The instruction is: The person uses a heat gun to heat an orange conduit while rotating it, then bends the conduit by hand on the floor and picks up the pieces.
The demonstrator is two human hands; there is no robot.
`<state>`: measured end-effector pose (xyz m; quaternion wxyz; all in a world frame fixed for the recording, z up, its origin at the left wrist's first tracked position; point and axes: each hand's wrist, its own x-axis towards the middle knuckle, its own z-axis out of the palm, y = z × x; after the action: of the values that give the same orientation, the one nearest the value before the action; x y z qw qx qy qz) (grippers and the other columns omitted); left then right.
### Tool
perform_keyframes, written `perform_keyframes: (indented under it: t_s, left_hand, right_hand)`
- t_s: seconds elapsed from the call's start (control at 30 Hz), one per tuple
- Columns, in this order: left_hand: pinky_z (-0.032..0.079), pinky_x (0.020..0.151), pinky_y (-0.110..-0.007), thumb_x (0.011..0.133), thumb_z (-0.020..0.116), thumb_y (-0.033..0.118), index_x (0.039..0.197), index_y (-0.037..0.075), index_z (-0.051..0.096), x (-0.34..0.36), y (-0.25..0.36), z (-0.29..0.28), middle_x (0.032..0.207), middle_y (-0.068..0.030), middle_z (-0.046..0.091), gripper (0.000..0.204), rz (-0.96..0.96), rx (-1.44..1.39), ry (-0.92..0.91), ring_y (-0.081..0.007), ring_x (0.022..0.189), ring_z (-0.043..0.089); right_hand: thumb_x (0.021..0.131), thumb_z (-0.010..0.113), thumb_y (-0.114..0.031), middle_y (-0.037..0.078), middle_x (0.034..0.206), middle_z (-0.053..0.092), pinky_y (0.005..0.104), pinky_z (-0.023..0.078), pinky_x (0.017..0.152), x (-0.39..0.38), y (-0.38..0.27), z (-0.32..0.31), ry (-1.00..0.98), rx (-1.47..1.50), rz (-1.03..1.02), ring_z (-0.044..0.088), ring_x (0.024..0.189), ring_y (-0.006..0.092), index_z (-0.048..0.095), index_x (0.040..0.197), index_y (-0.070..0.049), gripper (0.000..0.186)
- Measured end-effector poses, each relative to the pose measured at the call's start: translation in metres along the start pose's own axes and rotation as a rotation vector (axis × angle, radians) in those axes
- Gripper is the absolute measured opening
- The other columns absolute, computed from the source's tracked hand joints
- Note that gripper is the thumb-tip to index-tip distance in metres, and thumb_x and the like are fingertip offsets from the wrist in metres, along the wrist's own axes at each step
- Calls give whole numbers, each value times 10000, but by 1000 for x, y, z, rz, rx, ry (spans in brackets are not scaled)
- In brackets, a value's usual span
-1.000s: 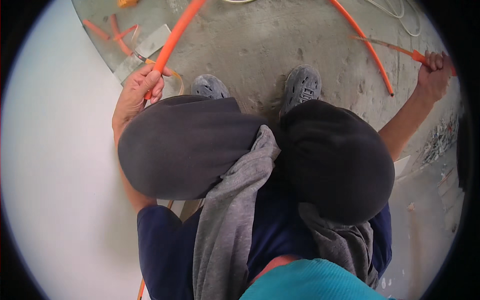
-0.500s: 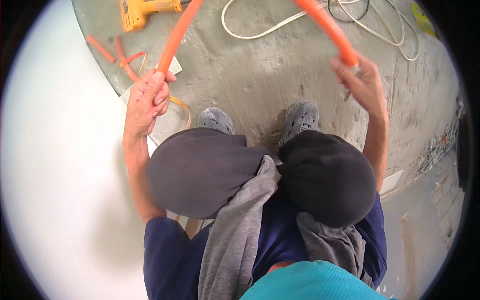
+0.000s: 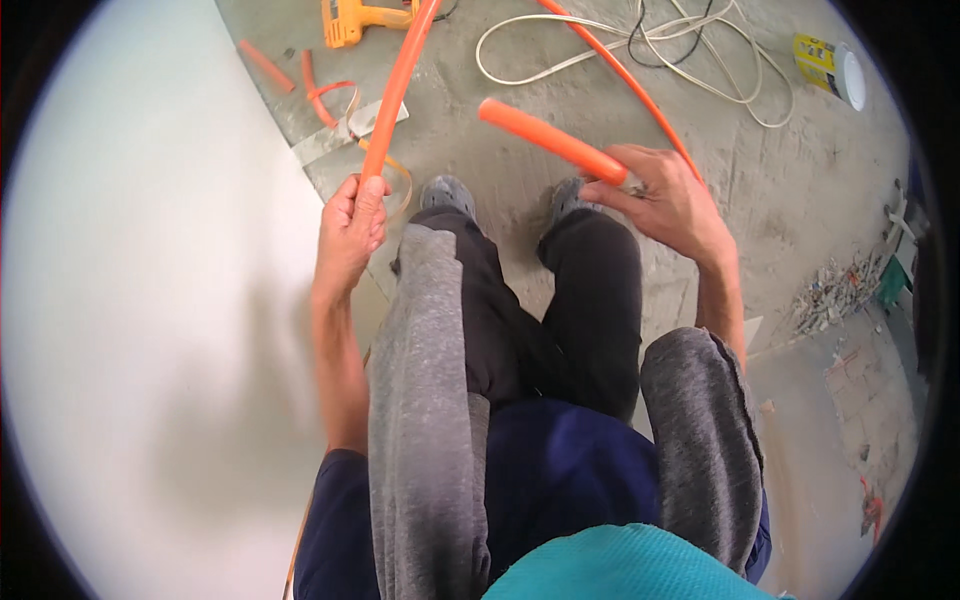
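My left hand (image 3: 352, 228) is closed around a long orange plastic pipe (image 3: 400, 88), which rises from the fist and leaves the picture at the top. My right hand (image 3: 672, 205) grips one end of a shorter, thicker orange tube between thumb and fingers; this orange tube (image 3: 550, 140) slants up to the left, its far end free. A thin orange strip (image 3: 622, 70) comes down from the top edge and passes behind my right hand. Whether it joins either pipe I cannot tell.
A yellow power tool (image 3: 362, 18) and orange offcuts (image 3: 266, 66) lie at the far left, near a pale flat strip (image 3: 345, 135). A looped white cable (image 3: 520, 77) and a yellow-and-white bucket (image 3: 830, 70) are at the far right. Rubble (image 3: 838, 290) lies at right; a white wall (image 3: 150, 280) stands left.
My right hand has moved inward and turned, and the tube in it now points left. The metal piece seen by that hand no longer shows. My legs have straightened.
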<state>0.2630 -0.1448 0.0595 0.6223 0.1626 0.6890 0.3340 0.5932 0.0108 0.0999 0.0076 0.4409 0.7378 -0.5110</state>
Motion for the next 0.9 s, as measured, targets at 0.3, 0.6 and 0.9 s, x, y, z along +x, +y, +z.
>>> perform_keyframes:
  t_s: [0.3,0.6,0.9]
  left_hand:
    - [379,522,-264,1089,525,383,976,58,582,-167,30,6,654,30,503,349,-95,-20,172,-73,555,463]
    - [379,530,-261,1067,556,410,888,67,590,-353,-18,77,683,25,550,389,-219,-101,381,-74,584,499]
    - [370,526,-267,1065,559,398,876,69,594,-485,-39,39,685,34,535,381,-520,-139,390,-73,577,484]
  right_hand:
    - [897,744,-414,165,980,714,474,554,766,-88,-141,23,-171,-129,-74,694,909,384,709,1043,-58,386]
    - [909,721,-441,151,971,753,469,578,810,-280,-208,48,-535,-312,155,733,939,359,689,1130,-111,398]
    - [944,657,-498,137,978,759,509,570,827,-316,-211,20,-618,-308,-53,725,957,383,691,1122,-131,410]
